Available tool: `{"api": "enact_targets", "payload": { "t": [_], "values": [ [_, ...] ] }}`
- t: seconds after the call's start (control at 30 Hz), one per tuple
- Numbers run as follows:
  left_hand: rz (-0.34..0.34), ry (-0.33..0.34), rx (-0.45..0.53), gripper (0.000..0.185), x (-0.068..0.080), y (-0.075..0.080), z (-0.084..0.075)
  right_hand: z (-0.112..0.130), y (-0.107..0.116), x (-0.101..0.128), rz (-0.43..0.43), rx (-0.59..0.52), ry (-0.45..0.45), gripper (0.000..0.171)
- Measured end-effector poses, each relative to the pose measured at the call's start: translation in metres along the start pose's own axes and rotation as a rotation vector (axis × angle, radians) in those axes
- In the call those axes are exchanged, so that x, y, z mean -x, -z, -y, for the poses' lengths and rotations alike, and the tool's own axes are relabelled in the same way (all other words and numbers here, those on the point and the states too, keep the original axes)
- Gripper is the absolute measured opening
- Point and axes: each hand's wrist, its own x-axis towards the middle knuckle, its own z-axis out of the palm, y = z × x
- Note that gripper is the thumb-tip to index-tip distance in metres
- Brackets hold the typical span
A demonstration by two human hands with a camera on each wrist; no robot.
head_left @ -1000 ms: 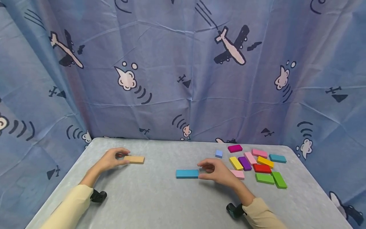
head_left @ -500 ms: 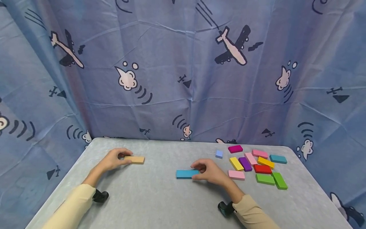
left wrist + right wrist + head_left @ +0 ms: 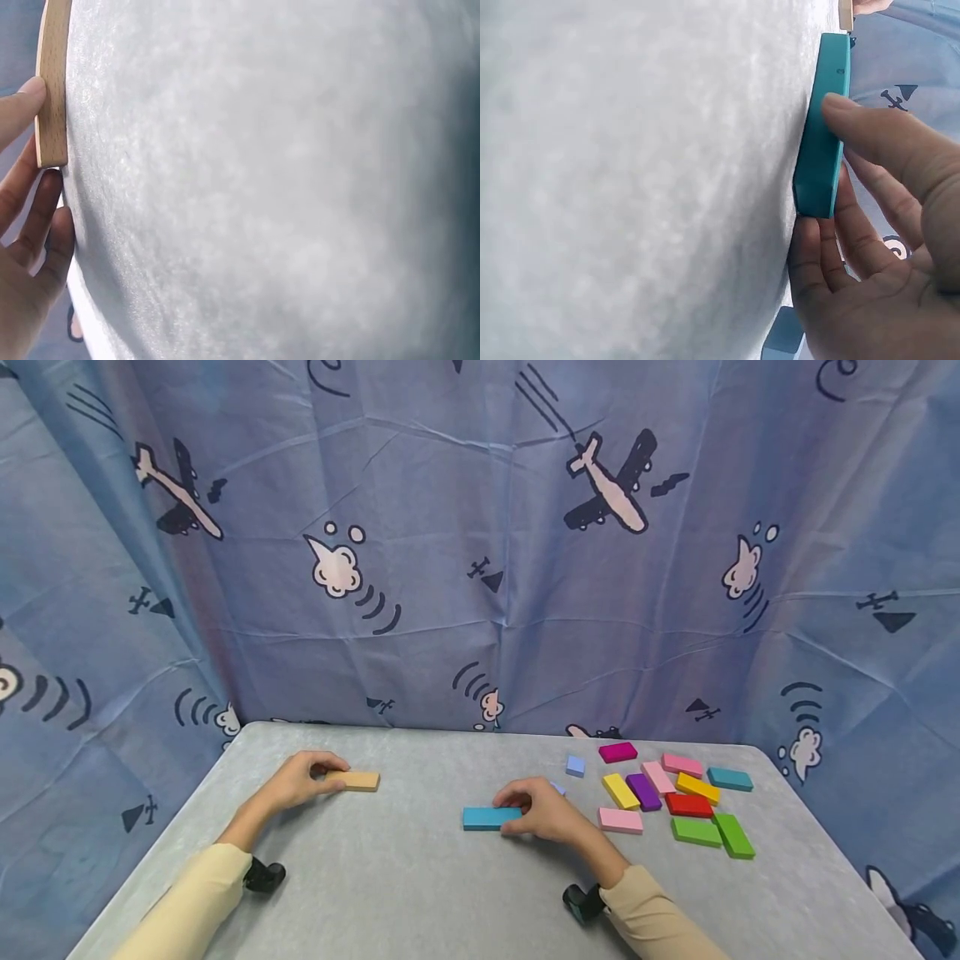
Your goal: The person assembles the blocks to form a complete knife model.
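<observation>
A tan wooden block (image 3: 360, 781) lies flat on the grey table (image 3: 390, 877) at the left. My left hand (image 3: 327, 774) pinches its near end. In the left wrist view a fingertip (image 3: 26, 101) presses the tan block (image 3: 52, 82) while the other fingers curl below its end. A teal block (image 3: 486, 817) lies flat at the table's middle. My right hand (image 3: 512, 814) grips its right end. The right wrist view shows my thumb (image 3: 870, 127) on the teal block (image 3: 823, 135) and fingers under its end.
Several coloured blocks lie at the right: pink (image 3: 620, 820), yellow (image 3: 619, 790), purple (image 3: 642, 791), red (image 3: 687, 805), green (image 3: 694, 831) and others. A small light-blue block (image 3: 574, 766) sits further back. A blue patterned curtain (image 3: 480, 568) closes off the back and sides.
My right hand has moved left and closed on the right end of the teal block. My left hand has slid slightly further onto the tan block. Both blocks stay where they were.
</observation>
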Motion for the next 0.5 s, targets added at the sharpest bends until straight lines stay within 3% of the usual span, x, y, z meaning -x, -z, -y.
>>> {"api": "enact_targets", "payload": {
  "t": [0.5],
  "values": [
    [0.011, -0.001, 0.011, 0.022, 0.0014, -0.0001, -0.0033, -0.0035, 0.0045, -0.0094, 0.100, -0.031, 0.005, 0.031]
  ]
}}
